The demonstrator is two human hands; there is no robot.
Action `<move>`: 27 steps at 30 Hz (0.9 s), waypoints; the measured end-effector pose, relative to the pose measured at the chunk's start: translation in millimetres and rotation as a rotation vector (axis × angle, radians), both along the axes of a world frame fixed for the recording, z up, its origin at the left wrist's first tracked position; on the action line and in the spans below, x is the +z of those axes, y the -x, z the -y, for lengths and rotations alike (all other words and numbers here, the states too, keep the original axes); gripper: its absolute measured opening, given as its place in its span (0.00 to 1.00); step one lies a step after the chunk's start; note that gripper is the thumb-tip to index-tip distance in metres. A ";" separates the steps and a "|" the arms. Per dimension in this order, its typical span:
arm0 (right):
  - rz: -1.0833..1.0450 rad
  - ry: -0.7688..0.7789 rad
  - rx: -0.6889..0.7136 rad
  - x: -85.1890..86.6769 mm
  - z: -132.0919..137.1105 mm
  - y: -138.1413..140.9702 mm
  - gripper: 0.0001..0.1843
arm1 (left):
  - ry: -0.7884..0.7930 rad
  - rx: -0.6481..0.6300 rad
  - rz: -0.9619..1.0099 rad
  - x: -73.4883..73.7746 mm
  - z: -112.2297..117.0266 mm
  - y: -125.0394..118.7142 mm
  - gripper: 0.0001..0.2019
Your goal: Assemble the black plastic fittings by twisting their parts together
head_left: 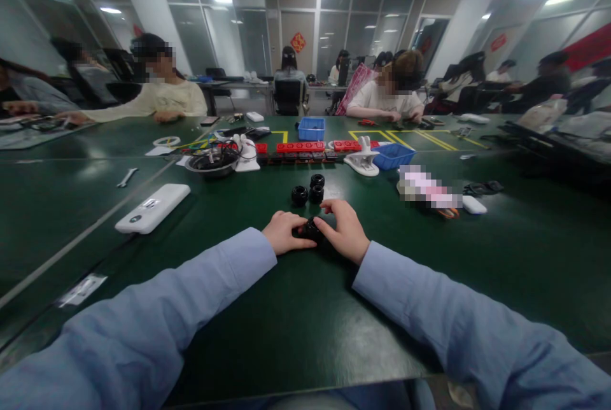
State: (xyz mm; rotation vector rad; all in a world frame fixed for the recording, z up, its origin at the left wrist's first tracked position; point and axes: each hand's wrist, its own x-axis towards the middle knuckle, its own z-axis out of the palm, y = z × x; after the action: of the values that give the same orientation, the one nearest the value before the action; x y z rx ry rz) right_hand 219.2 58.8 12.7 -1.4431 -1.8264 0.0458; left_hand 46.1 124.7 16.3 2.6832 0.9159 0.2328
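Observation:
A small black wheel with a chunky tyre [312, 229] is held low over the green table between my two hands, partly covered by fingers. My left hand [285, 232] grips it from the left, thumb along the near side. From the right, my right hand [344, 229] closes on the same wheel with the thumb, its index finger bent above. Just beyond my fingers stand three more black wheels: one at the left [300, 195], one at the right [316, 193] and one behind [317, 180].
A white power bank [153, 209] and a wrench [128, 177] lie to the left. Farther back are a metal bowl of cables [212, 163], red power strips [300, 146], a white clip stand [363, 160] and a blue bin [394, 155]. Other people sit across the table.

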 end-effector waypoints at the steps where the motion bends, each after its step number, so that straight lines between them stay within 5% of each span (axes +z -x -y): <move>1: 0.008 0.019 -0.003 0.3 0.0 0.3 0.17 | -0.001 -0.004 0.004 -0.4 -0.3 -0.1 0.19; 16: 0.227 0.126 -0.069 19.1 9.1 17.1 0.19 | -0.030 0.014 0.003 -2.1 0.5 -0.8 0.17; 27: 0.193 0.040 0.148 16.4 10.0 14.3 0.10 | -0.013 0.012 0.012 1.9 2.7 -0.3 0.15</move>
State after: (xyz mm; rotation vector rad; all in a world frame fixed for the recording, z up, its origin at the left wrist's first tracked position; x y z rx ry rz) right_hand 204.9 48.8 29.1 -1.3766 -2.0983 0.0177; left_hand 46.3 122.0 18.1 2.6857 0.9308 0.2581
